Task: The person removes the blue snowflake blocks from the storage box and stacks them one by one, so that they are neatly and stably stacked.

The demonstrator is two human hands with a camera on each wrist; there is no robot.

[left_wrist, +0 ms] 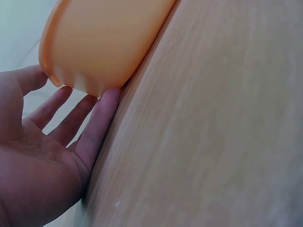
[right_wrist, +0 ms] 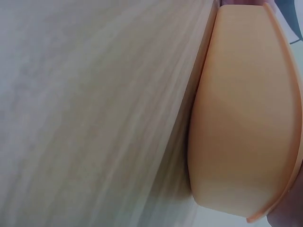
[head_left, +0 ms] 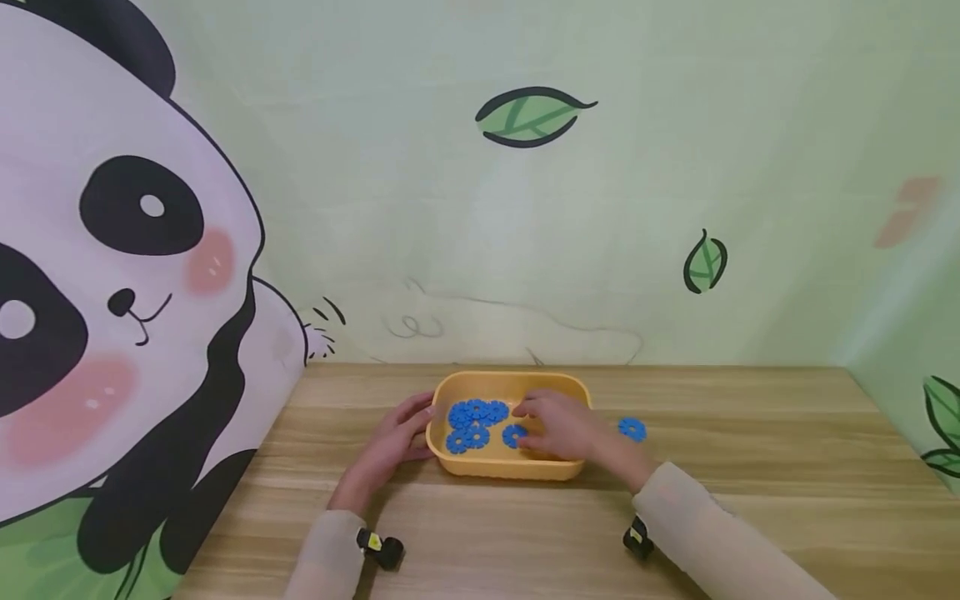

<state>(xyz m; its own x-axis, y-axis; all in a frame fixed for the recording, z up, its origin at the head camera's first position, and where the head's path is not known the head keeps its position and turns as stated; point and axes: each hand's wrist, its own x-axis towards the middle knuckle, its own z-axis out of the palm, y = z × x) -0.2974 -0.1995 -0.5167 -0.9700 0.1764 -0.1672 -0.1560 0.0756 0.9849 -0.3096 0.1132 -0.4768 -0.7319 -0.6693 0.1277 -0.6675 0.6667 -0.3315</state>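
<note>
A yellow plastic basin (head_left: 510, 471) stands on the table, with several blue snowflake building discs (head_left: 477, 410) grouped at its left side. My left hand (head_left: 397, 433) touches the basin's left end. In the left wrist view, fairly straight fingertips (left_wrist: 111, 94) rest against the outer wall, and the thumb is at the rim. My right hand (head_left: 562, 425) reaches over the right side into the basin, its fingers parted. One blue disc (head_left: 513, 436) lies between its thumb and fingers, close to the thumb tip. The right wrist view shows mostly the basin's outer wall (right_wrist: 246, 109).
Another blue disc (head_left: 632, 429) lies on the wooden table (head_left: 750, 433), right of the basin. Behind the table rises a pale green wall (head_left: 637, 208) with a panda and leaves. A small black device (head_left: 381, 548) is strapped at each sleeve cuff.
</note>
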